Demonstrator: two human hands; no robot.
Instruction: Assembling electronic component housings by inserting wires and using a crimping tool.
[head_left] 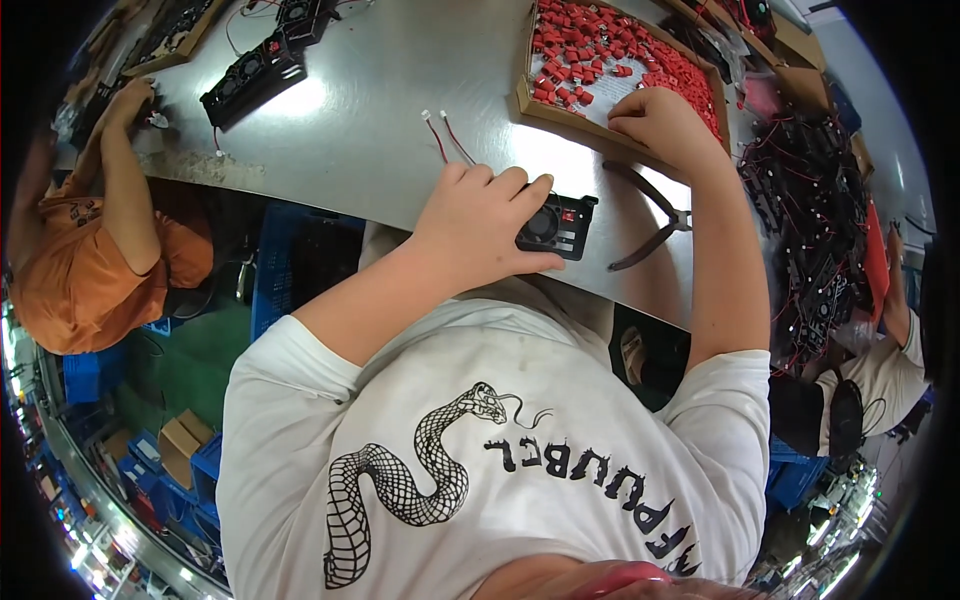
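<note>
My left hand (482, 222) lies over a black fan unit (572, 242) at the near edge of the metal table, fingers and thumb gripping it. A small red piece sits on the unit beside its round fan. Two red-and-black leads with white connectors (427, 116) stick out past my knuckles. My right hand (668, 125) reaches over the near rim of a shallow cardboard tray (565, 122) holding many small red caps (575, 70). Its fingertips are bent together low in the tray; whatever is between them is hidden.
Dark-handled pliers (678, 218) lie beside my right forearm. More black fan units (250, 75) rest at the far left; a heap of them (815, 215) is at the right. A co-worker in orange (110, 260) sits left, and another person's arm (897, 300) shows right.
</note>
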